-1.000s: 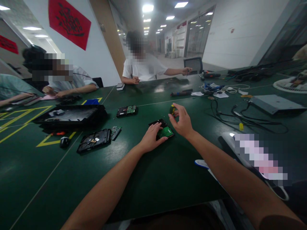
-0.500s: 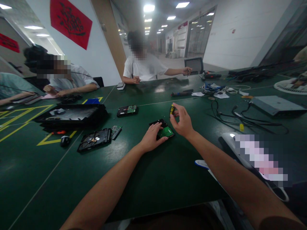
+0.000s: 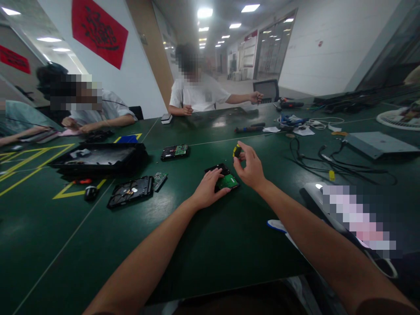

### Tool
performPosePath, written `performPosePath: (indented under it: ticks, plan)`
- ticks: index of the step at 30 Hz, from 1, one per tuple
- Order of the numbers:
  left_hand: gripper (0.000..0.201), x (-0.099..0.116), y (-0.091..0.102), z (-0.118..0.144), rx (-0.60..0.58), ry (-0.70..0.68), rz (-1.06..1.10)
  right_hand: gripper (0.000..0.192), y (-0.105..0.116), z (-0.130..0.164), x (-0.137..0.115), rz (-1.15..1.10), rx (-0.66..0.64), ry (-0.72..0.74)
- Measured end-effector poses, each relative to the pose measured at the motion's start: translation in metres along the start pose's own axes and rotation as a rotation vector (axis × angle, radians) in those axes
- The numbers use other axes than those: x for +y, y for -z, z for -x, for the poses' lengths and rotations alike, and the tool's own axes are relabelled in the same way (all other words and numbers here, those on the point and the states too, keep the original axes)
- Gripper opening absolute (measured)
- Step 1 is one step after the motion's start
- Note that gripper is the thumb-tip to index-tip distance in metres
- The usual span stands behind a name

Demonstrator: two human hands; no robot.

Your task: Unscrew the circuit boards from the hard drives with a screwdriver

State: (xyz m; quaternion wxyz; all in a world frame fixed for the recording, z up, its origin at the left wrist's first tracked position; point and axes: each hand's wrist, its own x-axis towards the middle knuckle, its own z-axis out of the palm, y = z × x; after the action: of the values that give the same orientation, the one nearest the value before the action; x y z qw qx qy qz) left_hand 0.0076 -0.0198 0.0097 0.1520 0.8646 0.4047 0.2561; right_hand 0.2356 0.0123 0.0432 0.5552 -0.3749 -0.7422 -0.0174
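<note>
Left hand (image 3: 208, 189) on drive (image 3: 229, 181) (tabletop (image 3: 223, 238) spans to near edge (image 3: 229, 289)).

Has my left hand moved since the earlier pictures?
No, your left hand shows no visible shift either way, judged against the farther hard drive on the table.

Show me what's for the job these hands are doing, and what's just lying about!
For the job:
drive, under the left hand
yellow-and-black tool, in the right hand

Probably just lying about:
cables
grey box
black tray
</note>
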Motion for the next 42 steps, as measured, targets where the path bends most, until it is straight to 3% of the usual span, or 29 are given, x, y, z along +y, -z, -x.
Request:
performPosePath:
  ticks: [42]
  plan:
    - [0.059, 0.0027, 0.0030, 0.0006, -0.006, 0.003, 0.009, 0.056, 0.0005, -0.0005, -0.0010, -0.004, -0.006, -0.010]
